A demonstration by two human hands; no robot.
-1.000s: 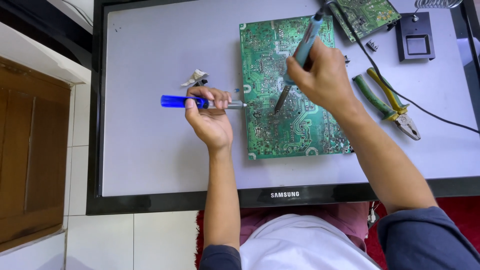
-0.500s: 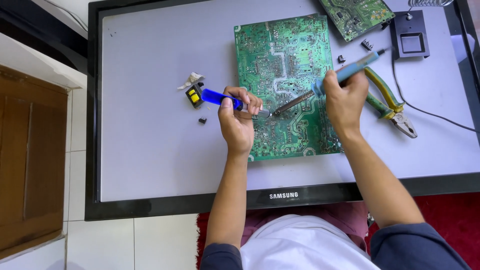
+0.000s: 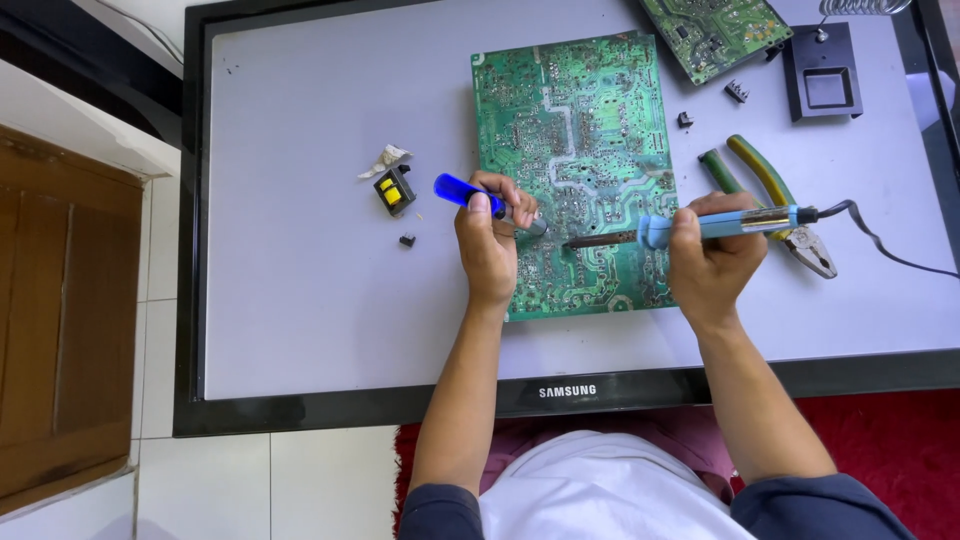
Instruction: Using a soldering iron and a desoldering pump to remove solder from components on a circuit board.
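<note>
The right hand (image 3: 715, 262) has its grip closed around the light-blue handle of a soldering iron (image 3: 700, 227), held nearly level, its dark tip resting on the green circuit board (image 3: 575, 170) at the middle of the frame. The left hand (image 3: 488, 245) has its grip closed on a blue-handled desoldering pump (image 3: 470, 193), whose metal nose lies on the board just left of the iron's tip, the two almost touching. To do this well, I judge, both tips should meet at one solder joint, with the iron kept steady and the heels of both hands braced on the board's lower edge.

The board lies copper side up on a pale flat screen that serves as the tabletop (image 3: 300, 300). Left of the left hand sit a small black-and-yellow component (image 3: 394, 190), a crumpled scrap (image 3: 384, 158) and a tiny black part (image 3: 406, 240), all off the board. Green-and-yellow pliers (image 3: 765, 195) lie just beyond the right hand, partly under the iron; the iron's cord (image 3: 890, 250) trails to the right edge. A second board (image 3: 715, 32) and a black iron stand (image 3: 823, 82) occupy the upper right. Nothing blocks the joint itself.
</note>
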